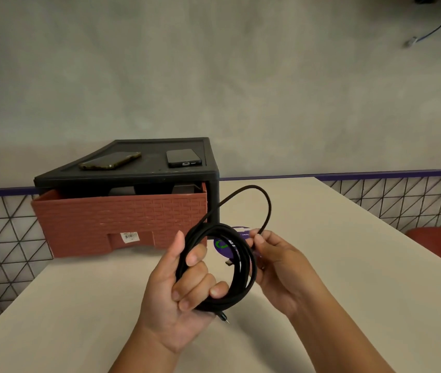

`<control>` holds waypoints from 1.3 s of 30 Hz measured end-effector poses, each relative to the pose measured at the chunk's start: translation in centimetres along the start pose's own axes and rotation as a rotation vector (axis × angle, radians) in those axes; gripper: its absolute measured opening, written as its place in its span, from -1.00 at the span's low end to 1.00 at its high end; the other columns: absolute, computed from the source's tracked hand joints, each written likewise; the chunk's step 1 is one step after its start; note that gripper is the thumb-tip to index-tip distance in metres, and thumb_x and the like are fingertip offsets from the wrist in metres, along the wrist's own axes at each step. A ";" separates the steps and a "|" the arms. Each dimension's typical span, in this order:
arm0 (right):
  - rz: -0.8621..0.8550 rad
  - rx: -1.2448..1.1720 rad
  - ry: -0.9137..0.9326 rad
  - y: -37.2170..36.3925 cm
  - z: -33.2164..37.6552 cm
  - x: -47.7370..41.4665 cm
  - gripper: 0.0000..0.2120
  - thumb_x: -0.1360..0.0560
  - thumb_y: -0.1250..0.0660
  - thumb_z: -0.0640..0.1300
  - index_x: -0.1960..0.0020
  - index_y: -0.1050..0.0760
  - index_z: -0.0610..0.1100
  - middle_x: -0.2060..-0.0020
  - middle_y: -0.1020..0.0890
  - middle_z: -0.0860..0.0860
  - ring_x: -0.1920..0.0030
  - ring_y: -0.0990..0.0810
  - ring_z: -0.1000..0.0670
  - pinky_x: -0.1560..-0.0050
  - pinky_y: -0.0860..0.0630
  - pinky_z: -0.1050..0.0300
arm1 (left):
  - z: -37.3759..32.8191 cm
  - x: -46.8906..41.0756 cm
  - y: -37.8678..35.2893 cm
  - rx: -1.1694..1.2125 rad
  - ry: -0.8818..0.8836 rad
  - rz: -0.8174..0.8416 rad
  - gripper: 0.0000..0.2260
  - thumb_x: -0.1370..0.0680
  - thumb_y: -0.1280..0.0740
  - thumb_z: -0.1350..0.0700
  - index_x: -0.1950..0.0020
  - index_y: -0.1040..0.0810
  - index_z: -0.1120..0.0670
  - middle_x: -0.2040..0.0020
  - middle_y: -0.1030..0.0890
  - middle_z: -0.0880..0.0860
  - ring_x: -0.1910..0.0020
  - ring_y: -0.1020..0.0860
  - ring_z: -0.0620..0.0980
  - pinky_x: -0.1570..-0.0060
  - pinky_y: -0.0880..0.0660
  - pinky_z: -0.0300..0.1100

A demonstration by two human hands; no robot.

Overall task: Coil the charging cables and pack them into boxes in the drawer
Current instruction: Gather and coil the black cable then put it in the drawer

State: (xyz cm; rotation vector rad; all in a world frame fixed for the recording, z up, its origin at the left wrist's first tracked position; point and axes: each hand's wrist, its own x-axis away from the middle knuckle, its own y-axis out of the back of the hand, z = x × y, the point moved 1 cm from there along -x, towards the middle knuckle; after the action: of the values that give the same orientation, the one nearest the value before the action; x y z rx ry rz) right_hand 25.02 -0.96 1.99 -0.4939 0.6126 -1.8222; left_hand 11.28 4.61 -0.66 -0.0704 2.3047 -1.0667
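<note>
Left grip (179, 286) around cable coil (246, 267)

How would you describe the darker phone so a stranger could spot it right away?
Find the black drawer unit at the far end of the table. Two phones lie on top; the dark phone is the right one. It lies square to the edge, while the gold-edged phone lies slanted.

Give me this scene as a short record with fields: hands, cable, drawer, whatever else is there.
left hand: grips the black cable coil
right hand: pinches the cable's loose length
cable: mostly coiled, one loose arc above, plug end poking out below
drawer: red-brown, pulled partly out of black frame
frame top: two phones
table: purple package behind the coil
</note>
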 end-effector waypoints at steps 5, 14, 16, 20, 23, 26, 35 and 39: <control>0.135 0.069 -0.094 -0.8 -0.9 0.5 -0.78 -0.53 -0.09 -0.42 -0.04 -0.46 -0.26 0.41 -0.55 -0.11 0.43 -0.56 0.01 0.43 -0.49 0.19 | 0.0 -0.1 0.7 0.039 0.068 0.005 -0.52 -0.66 0.07 -0.11 0.04 -0.47 0.23 0.47 -0.34 0.04 0.47 -0.31 0.01 0.04 -0.41 -0.11; 0.434 0.300 -0.088 -0.6 -1.0 0.9 -0.54 -0.29 -0.42 0.27 0.07 -0.60 -0.10 0.30 -0.54 -0.04 0.34 -0.52 -0.05 0.26 -0.52 0.13 | -0.5 0.1 -1.2 -0.398 -0.022 -0.535 -0.53 -0.24 -0.48 -0.29 0.42 -0.45 0.10 0.71 -0.21 -0.09 0.72 -0.20 -0.15 0.48 -0.42 -0.22; 0.489 0.446 -0.015 -0.8 -1.1 1.2 -0.82 -0.35 -0.45 0.00 0.13 -0.60 -0.09 0.33 -0.56 0.00 0.37 -0.53 -0.01 0.25 -0.50 0.20 | -0.5 -0.1 -1.5 -0.460 -0.018 -0.601 -0.48 -0.37 -0.29 -0.35 0.44 -0.45 0.10 0.71 -0.17 -0.09 0.72 -0.17 -0.15 0.48 -0.41 -0.23; 0.211 0.720 0.017 -0.5 -2.0 0.3 -0.70 -0.29 -0.35 -0.12 -0.02 -0.54 -0.11 0.31 -0.57 -0.04 0.33 -0.55 0.00 0.19 -0.52 0.13 | -0.1 -0.2 -1.9 -0.574 0.011 -0.665 -0.52 -0.44 -0.08 -0.24 0.46 -0.43 0.09 0.68 -0.14 -0.08 0.70 -0.13 -0.14 0.46 -0.39 -0.22; 0.012 0.996 0.048 -0.1 -2.5 0.0 -0.73 -0.25 -0.31 -0.14 0.05 -0.52 -0.10 0.37 -0.57 -0.02 0.34 -0.55 0.00 0.19 -0.53 0.06 | 0.2 -0.3 -1.8 -0.666 0.041 -0.686 -0.55 -0.43 -0.09 -0.24 0.42 -0.40 0.10 0.66 -0.13 -0.06 0.67 -0.12 -0.13 0.41 -0.37 -0.21; -0.035 1.216 0.081 -0.2 -2.3 0.3 -0.87 -0.34 -0.29 -0.17 0.10 -0.50 -0.08 0.39 -0.56 0.03 0.42 -0.52 0.05 0.30 -0.51 0.14 | 0.2 -0.3 -1.8 -0.773 0.025 -0.719 -0.56 -0.40 -0.11 -0.25 0.39 -0.38 0.11 0.64 -0.13 -0.05 0.64 -0.11 -0.11 0.36 -0.36 -0.19; 0.222 1.261 0.001 0.2 0.6 1.2 -0.59 -0.56 -0.10 -0.34 -0.27 -0.40 0.06 0.25 -0.61 0.02 0.54 -0.45 0.12 0.48 -0.35 0.35 | -3.2 0.9 -0.8 -0.807 -0.175 -0.892 -0.58 -0.42 -0.12 -0.23 0.32 -0.35 0.13 0.65 -0.12 -0.07 0.66 -0.08 -0.13 0.32 -0.15 -0.14; 0.016 1.196 0.254 2.1 4.1 0.9 -0.64 -0.51 -0.11 -0.45 0.18 -0.52 -0.05 0.29 -0.61 0.05 0.57 -0.42 0.13 0.52 -0.28 0.41 | -4.5 1.5 -1.3 -0.739 -0.215 -0.885 -0.60 -0.43 -0.10 -0.21 0.32 -0.32 0.13 0.67 -0.12 -0.08 0.68 -0.10 -0.14 0.34 -0.28 -0.17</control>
State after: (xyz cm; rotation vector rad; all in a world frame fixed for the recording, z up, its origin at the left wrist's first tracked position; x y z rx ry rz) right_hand 28.79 -3.12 3.89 0.5470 -0.3646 -1.8913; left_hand 7.43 6.36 1.77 -1.5101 2.3465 -0.4376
